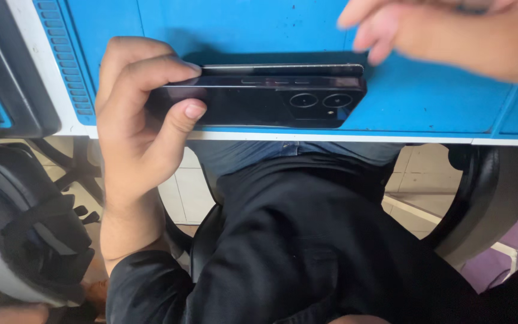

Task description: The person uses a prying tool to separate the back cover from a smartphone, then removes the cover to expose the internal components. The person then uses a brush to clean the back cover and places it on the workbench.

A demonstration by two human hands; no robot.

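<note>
Black smartphone (271, 102), back panel with two round camera lenses facing the viewer, held on edge at the near rim of the blue work mat (427, 90). Left hand (133, 120): fingers curled closed around the phone's left end, thumb pressed on the back panel, forefinger along the top edge. Right hand (451, 30), far right: blurred, fingers loosely spread, holding nothing, just above and apart from the phone.
</note>
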